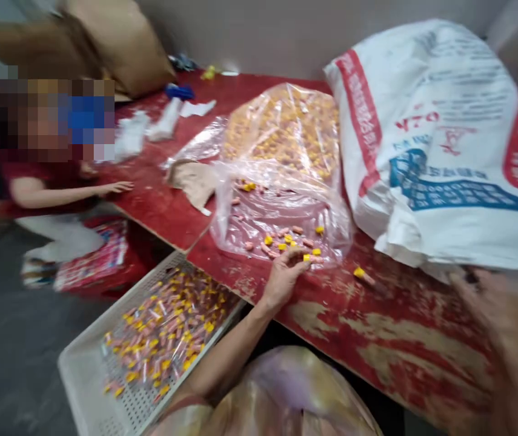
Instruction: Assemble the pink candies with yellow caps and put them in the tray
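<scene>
My left hand (282, 277) is at the mouth of a clear plastic bag (281, 204), its fingers curled and closed on a small pink piece with a yellow cap (307, 258). Several loose pink pieces (266, 249) and yellow caps (319, 230) lie around it on the plastic. Behind them, the bag bulges with many yellow pieces (281, 130). Another yellow-capped pink piece (364, 276) rests on the red tabletop between my hands. At the right, my right hand (497, 303) is smeared by motion by the lower edge of a white printed sack (458, 163); its grip does not show.
A white perforated crate (74, 369) below the table's left edge holds many wrapped yellow-and-pink pieces (163, 327). Across the worn red table (331, 309), a person in a dark red top rests a hand (117, 188) near its edge. Brown cardboard (122, 42) stands behind.
</scene>
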### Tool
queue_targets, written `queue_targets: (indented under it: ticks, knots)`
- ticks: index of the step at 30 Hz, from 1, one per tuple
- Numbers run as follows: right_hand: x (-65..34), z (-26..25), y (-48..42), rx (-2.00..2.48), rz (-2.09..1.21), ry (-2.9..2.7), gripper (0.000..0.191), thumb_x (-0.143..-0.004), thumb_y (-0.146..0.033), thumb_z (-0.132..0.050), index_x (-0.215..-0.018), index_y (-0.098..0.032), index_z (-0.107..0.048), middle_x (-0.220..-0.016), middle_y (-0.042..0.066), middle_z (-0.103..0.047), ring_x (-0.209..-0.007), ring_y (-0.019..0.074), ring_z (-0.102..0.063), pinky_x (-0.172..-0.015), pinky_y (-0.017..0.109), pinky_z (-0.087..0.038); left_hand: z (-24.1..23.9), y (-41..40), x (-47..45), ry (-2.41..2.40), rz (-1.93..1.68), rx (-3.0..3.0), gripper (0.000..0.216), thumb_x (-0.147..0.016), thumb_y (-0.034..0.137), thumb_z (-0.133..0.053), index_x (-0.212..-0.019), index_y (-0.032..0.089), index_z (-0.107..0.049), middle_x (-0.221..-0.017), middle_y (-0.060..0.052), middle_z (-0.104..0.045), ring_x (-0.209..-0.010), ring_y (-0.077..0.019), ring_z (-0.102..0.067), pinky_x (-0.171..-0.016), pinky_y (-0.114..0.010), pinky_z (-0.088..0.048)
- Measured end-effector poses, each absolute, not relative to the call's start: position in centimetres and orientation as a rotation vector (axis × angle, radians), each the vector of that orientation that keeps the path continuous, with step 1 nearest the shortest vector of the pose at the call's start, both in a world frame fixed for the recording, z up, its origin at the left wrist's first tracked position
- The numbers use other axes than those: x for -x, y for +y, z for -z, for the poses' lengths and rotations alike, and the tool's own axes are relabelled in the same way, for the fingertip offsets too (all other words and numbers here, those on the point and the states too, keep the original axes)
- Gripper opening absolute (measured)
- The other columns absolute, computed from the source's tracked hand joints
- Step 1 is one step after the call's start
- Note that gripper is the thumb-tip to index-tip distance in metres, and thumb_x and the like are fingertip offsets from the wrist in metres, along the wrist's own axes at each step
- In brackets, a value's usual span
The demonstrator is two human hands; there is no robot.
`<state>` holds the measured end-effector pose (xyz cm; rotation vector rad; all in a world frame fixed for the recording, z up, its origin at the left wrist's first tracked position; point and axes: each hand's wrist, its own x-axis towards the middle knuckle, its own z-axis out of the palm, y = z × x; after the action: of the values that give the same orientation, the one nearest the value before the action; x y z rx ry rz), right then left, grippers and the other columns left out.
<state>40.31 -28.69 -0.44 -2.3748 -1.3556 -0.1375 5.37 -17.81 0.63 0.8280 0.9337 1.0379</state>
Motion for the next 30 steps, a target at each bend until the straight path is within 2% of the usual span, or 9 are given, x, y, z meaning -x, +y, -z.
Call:
queue_targets:
  ticks: [4,8,13,16,22,27,30]
  knots:
    - [-33.0,-0.5,-33.2,1.992,-0.547,-1.33,0.038,-0.078,-0.05,-0.058,-0.102,-0.022,-0.064,-0.097,0.009,-0.063,-0.083,0.021,-0.058,-0.066,0.032,-0.046,0.1,-20.2,-7.3,0.855,-0.871,-0.809,0.033,-0.064,0.024,-0.078,-0.093,0.017,-0.065,-0.086,0.0,-0.065,-0.075,-0.0102,-0.058,-0.072,-0.022,-0.045]
    - [-25.9,-0.5,-32.5,1.719,-0.718,-1.07,0.027,-0.076,-0.038,-0.063,-0.096,-0.02,-0.057,-0.087,0.004,-0.064,-0.074,0.0163,-0.059,-0.066,0.028,-0.048,0.7,-22.5,-8.6,0.808,-0.742,-0.849,0.029,-0.067,0.027,-0.077,-0.09,0.015,-0.064,-0.079,0.001,-0.062,-0.069,-0.0081,-0.055,-0.068,-0.02,-0.043]
    - [-23.3,-0.3,-31.8,1.452,-0.797,-0.822,0.032,-0.073,-0.033,-0.07,-0.098,-0.021,-0.053,-0.096,0.004,-0.066,-0.081,0.0156,-0.064,-0.072,0.027,-0.053,0.2,-23.7,-8.7,0.807,-0.77,-0.734,0.034,-0.061,0.029,-0.08,-0.087,0.016,-0.062,-0.071,0.003,-0.061,-0.059,-0.008,-0.055,-0.06,-0.02,-0.045]
    - [-22.7,0.0,-31.7,1.463,-0.846,-0.903,0.028,-0.075,-0.031,-0.069,-0.096,-0.02,-0.055,-0.099,0.004,-0.065,-0.084,0.0146,-0.064,-0.074,0.025,-0.053,-0.1,-24.2,-8.6,0.813,-0.81,-0.703,0.032,-0.06,0.03,-0.081,-0.082,0.015,-0.064,-0.072,0.002,-0.062,-0.061,-0.0093,-0.057,-0.063,-0.022,-0.047]
    - [-21.4,1.1,-31.2,1.561,-0.759,-1.127,0.027,-0.081,-0.036,-0.063,-0.101,-0.018,-0.057,-0.095,0.005,-0.065,-0.079,0.0146,-0.064,-0.07,0.025,-0.054,0.0,-25.6,-8.4,0.905,-0.82,-1.023,0.026,-0.081,0.034,-0.063,-0.098,0.017,-0.072,-0.088,-0.004,-0.066,-0.083,-0.0148,-0.058,-0.079,-0.026,-0.045]
    - [-20.3,2.6,-31.0,1.571,-0.487,-1.118,0.025,-0.083,-0.037,-0.062,-0.097,-0.017,-0.057,-0.097,0.007,-0.064,-0.085,0.0161,-0.064,-0.072,0.026,-0.054,0.5,-26.0,-8.4,0.923,-0.858,-1.28,0.029,-0.089,0.031,-0.05,-0.101,0.017,-0.072,-0.084,-0.004,-0.062,-0.077,-0.0145,-0.055,-0.071,-0.025,-0.044]
    - [-21.2,3.5,-30.5,1.62,-0.413,-1.251,0.026,-0.086,-0.039,-0.059,-0.098,-0.017,-0.058,-0.093,0.006,-0.064,-0.082,0.0164,-0.064,-0.071,0.027,-0.053,0.5,-24.2,-8.2,0.868,-0.754,-1.473,0.026,-0.087,0.026,-0.049,-0.085,0.016,-0.073,-0.074,-0.003,-0.062,-0.069,-0.0135,-0.055,-0.065,-0.024,-0.043]
